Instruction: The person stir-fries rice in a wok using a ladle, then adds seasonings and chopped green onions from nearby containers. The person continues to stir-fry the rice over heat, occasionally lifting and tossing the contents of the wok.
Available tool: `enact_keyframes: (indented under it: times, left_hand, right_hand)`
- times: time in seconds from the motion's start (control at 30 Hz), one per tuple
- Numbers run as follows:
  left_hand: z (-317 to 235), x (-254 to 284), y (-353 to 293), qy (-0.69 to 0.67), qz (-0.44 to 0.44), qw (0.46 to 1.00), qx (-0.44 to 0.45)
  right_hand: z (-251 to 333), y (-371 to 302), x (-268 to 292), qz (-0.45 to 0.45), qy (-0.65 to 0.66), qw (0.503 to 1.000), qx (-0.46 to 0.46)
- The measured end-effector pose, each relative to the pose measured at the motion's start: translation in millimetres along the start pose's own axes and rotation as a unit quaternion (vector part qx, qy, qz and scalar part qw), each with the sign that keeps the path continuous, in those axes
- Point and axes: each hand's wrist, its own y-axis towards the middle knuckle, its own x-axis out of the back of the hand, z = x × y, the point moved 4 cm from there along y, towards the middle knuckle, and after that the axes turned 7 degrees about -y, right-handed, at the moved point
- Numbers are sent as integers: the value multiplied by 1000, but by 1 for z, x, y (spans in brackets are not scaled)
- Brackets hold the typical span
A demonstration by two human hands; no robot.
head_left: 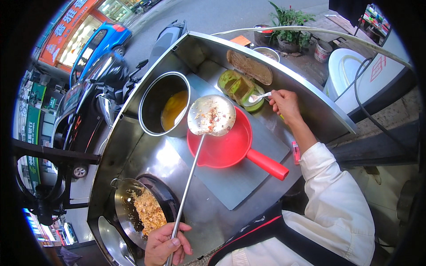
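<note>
My left hand [166, 243] is closed around the long metal handle of a wok ladle [212, 114], whose shallow round bowl carries reddish-brown bits. That bowl hovers over a red plastic dipper [222, 150]. Pinched in my right hand [285, 105] is a small white spoon [258, 97], its tip over a green container [229, 81] with compartments. Close to my left hand, fried rice [148, 208] lies in a metal wok [128, 217] on the near-left side. A metal pot [143, 117] holding yellow liquid [174, 109] stands left of the dipper.
A raised metal rim [275, 68] surrounds the steel counter. Behind the green container lies a brown oval object [249, 66]. A pink lighter [296, 153] rests near my right forearm. Beyond the counter are a motorcycle [106, 99], a blue car [95, 44] and potted plants [290, 26].
</note>
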Motion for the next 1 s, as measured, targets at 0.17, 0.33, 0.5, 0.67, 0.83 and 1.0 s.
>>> enact_keyframes:
  times: [0.17, 0.33, 0.5, 0.67, 0.83, 1.0]
  left_hand:
    - [-8, -9, 1, 24, -18, 999, 25]
    - [-17, -14, 7, 58, 13, 995, 79]
    - [-21, -19, 13, 56, 98, 985, 129]
    - [-20, -22, 12, 53, 111, 982, 143]
    - [-20, -24, 11, 49, 117, 981, 150]
    - [-19, -24, 11, 48, 117, 981, 145]
  right_hand:
    - [8, -19, 9, -20, 128, 991, -35]
    - [40, -40, 10, 4, 179, 983, 40]
    - [73, -58, 3, 46, 140, 981, 126]
    - [88, -73, -3, 59, 19, 979, 192]
    - [102, -88, -7, 48, -121, 916, 381]
    - [109, -100, -7, 24, -201, 820, 535]
